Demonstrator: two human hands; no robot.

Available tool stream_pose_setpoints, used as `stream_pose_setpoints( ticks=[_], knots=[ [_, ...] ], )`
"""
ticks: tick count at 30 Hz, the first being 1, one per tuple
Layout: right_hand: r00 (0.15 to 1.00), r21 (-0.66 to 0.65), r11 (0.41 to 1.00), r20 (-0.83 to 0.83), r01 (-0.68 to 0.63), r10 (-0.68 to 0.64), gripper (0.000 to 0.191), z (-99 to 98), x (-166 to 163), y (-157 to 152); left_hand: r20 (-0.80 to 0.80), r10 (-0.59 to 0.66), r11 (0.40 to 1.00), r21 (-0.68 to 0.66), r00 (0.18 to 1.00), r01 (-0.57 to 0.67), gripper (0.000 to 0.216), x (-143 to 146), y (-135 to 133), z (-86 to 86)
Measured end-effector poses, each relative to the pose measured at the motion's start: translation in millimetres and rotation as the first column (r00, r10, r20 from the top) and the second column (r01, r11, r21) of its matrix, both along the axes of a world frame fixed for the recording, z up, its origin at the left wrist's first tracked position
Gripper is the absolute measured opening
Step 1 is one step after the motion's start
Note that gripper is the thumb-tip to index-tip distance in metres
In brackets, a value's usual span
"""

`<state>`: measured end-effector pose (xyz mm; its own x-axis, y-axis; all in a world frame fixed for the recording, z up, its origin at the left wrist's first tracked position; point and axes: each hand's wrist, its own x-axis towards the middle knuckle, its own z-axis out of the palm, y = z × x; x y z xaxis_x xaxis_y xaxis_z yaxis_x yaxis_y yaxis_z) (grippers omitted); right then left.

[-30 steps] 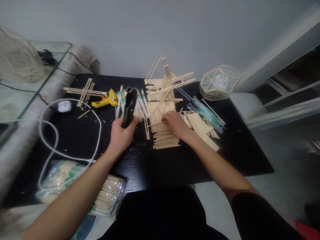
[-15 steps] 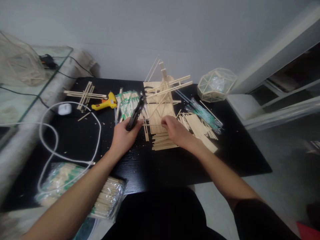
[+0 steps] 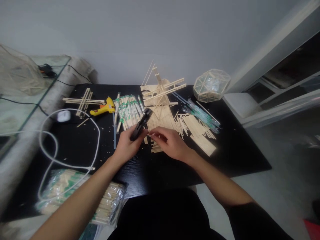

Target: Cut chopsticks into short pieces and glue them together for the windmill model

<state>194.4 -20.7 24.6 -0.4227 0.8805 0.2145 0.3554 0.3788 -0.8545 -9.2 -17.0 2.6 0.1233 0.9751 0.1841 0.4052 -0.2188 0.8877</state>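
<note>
My left hand [image 3: 128, 145] is closed round the handles of black cutting pliers [image 3: 141, 123], whose jaws point up and to the right. My right hand [image 3: 170, 143] pinches a thin wooden stick [image 3: 151, 135] and holds its end next to the pliers. Both hands hover over a flat stack of cut sticks [image 3: 160, 116] on the black table [image 3: 75, 146]. Behind the stack stands a half-built frame of sticks [image 3: 161, 88].
A yellow glue gun [image 3: 103, 108] and wrapped chopsticks [image 3: 127, 108] lie at the back left, with a stick cross [image 3: 83, 99] beyond. A white cable [image 3: 50, 146] loops at left. A bag of sticks [image 3: 107, 198] sits at the near edge, a faceted stick dome [image 3: 211, 85] at back right.
The pliers have tipped from upright toward the right and come nearer. My right hand lifted off the stack, drew back toward me and now holds a stick at the pliers.
</note>
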Motion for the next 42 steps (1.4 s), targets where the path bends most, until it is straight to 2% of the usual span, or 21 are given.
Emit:
stream_pose_setpoints(
  ticks=[5,11,18,27,42],
  knots=[
    [0.979,-0.054,0.990,-0.151,0.132,-0.138,0.020,-3.3,6,0,-0.219,0.050,0.997,0.063,0.974,-0.037,0.027,-4,2,6.3],
    [0.948,-0.077,0.977,-0.236,0.201,-0.214,0.020,1.0,8,0,-0.370,-0.025,0.992,0.106,0.929,0.069,0.015,-2,2,2.1],
    [0.948,-0.068,0.974,-0.227,0.214,-0.224,0.017,4.6,8,-2,-0.392,-0.067,0.984,0.126,0.918,0.126,0.018,-3,2,-5.6],
    [0.952,-0.049,0.973,-0.198,0.227,-0.232,0.020,11.2,6,-4,-0.409,-0.060,0.987,0.110,0.910,0.115,0.005,-3,1,-3.3],
    [0.956,-0.028,0.972,-0.175,0.234,-0.236,0.020,12.5,6,-4,-0.415,-0.083,0.986,0.096,0.906,0.135,0.008,-4,0,-3.8]
  ],
)
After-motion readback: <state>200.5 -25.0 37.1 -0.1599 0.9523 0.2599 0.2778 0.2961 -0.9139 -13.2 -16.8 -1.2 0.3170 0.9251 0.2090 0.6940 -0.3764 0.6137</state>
